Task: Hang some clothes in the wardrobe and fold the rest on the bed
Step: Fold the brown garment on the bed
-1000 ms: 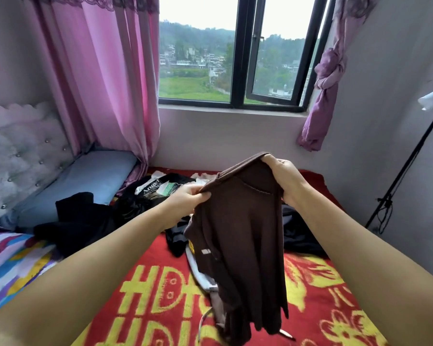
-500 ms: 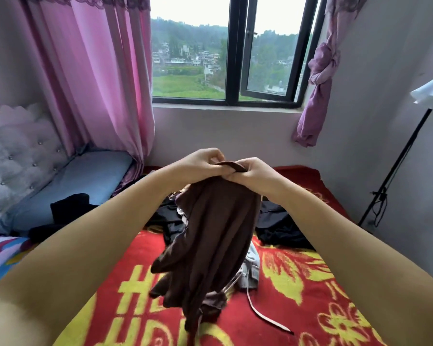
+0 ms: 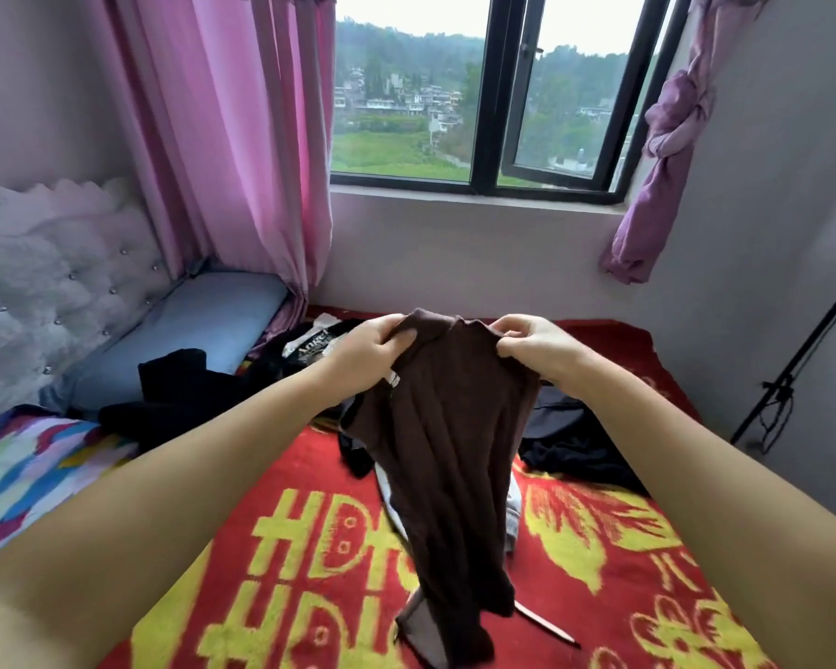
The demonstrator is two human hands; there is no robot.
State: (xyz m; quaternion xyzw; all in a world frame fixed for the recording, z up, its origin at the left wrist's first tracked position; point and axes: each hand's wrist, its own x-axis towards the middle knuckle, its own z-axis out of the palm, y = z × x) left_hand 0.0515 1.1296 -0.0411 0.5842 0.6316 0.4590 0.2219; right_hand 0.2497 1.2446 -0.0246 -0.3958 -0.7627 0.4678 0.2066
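Mid-frame, held up over the red blanket: brown garment, hanging down toward the lower centre. Left hand pinching its top edge, fingers curled into the cloth; right hand gripping the same edge just beside it. Behind, at centre and left: dark clothes pile, blue pillow. Upper left, pink curtain.

Two bare forearms, sleeveless, hands without rings.
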